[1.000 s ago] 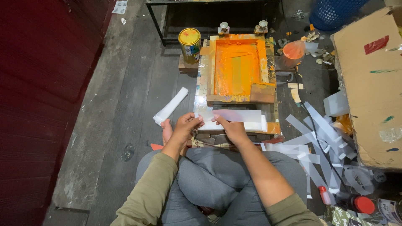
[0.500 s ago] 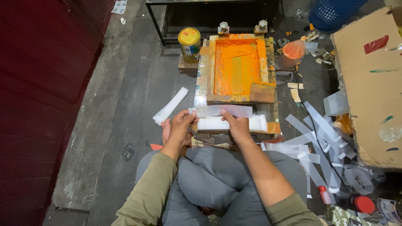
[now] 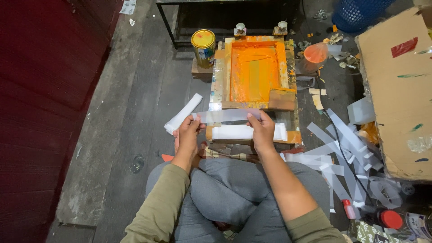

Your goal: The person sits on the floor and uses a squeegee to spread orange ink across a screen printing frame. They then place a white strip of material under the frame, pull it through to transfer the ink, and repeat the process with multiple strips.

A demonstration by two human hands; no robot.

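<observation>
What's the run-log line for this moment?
left hand: holds strip end | right hand: holds other end | strip: lifted above orange screen frame

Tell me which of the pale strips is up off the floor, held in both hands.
The translucent strip stretched between the left hand and right hand, above the white stack; the scattered strips lie loose on the floor.

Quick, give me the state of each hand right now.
Left hand: closed, pinching the left end of the translucent strip.
Right hand: closed, pinching its right end.
</observation>
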